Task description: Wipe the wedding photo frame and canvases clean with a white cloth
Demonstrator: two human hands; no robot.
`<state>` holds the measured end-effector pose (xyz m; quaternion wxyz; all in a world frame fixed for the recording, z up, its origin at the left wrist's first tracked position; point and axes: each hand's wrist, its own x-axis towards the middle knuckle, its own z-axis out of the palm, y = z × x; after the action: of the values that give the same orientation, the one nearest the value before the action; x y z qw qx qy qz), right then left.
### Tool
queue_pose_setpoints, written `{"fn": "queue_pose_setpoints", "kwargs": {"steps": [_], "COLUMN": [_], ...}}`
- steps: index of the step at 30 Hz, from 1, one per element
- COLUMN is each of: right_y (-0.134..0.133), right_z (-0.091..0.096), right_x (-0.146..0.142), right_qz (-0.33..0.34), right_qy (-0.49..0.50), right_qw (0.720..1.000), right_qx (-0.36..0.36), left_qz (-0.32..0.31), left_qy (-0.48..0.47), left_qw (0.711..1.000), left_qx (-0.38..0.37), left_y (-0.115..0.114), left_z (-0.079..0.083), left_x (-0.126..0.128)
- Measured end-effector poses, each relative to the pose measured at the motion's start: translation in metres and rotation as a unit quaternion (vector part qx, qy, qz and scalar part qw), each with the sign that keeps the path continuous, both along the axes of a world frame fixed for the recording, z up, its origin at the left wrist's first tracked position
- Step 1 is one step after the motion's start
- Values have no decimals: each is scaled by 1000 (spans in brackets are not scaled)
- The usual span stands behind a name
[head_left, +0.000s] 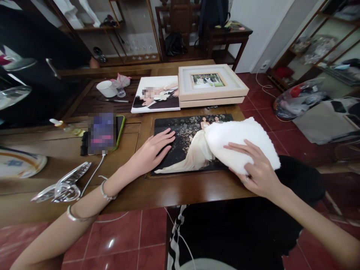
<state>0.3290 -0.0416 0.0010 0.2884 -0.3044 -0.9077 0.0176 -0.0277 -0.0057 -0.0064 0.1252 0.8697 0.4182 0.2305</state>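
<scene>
A dark wedding photo print [185,146] lies flat near the front edge of the wooden table. My left hand [156,150] rests on the print's left side, fingers stretched out and holding nothing. Over the print's right part is a fluffy white towel [239,138], which hides that corner. My right hand [257,168] grips the towel, with its fingers pressed on top and part of the cloth bunched beneath. A long pale dress and two figures show in the uncovered part of the print.
Behind the print are a canvas photo [157,95] and stacked pale wooden frames [182,86]. At the left lie a phone [102,133] on a cable, a dropper bottle [70,128], and a silver hair clip [63,185]. A white cup [107,89] stands farther back.
</scene>
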Motion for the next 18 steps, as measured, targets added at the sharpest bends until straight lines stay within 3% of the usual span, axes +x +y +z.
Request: {"fn": "queue_pose_setpoints", "kwargs": {"steps": [4, 7, 14, 18], "right_y": [-27, -28, 22, 61], "right_z": [6, 9, 9, 3], "right_x": [-2, -3, -1, 0], "right_qz": [47, 76, 17, -22], "right_qy": [-1, -11, 6, -9], "right_qw": [998, 996, 999, 1000], "right_qx": [-31, -41, -32, 17], "left_qz": [-1, -2, -6, -7], "left_qy": [1, 4, 0, 0], "left_qw": [1000, 1000, 1000, 1000], "left_qx": [1, 1, -3, 1], "left_y": [0, 0, -1, -1], "left_z": [0, 0, 0, 0], "left_x": [0, 0, -2, -2]}}
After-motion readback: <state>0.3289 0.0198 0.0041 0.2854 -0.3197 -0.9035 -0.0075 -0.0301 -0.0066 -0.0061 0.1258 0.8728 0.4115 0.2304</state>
